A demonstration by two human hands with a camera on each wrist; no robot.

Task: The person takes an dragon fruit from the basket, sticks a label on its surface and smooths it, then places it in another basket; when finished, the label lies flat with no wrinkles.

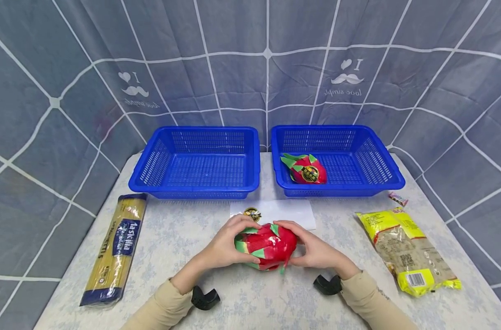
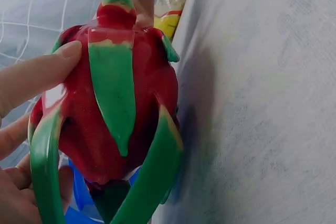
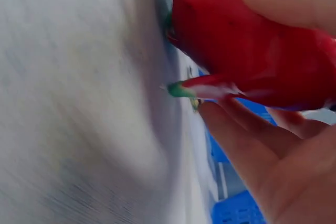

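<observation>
Gry-blue curtain (image 1: 300, 27), wht grid lines (image 1: 268, 53), pale floral-print tbl (image 1: 176, 229)

The left arm (image 1: 187, 275) and the right arm (image 1: 348, 267), both in tan sleeves (image 1: 157, 306), reach in from the near side of the table (image 1: 283, 305). The left hand (image 1: 224, 245) and the right hand (image 1: 318, 249) face each other near its middle, a bit apart. Both grip, with thumbs nearer the body and fingers bent on the far side. Bare wrists show past the sleeves.
</observation>
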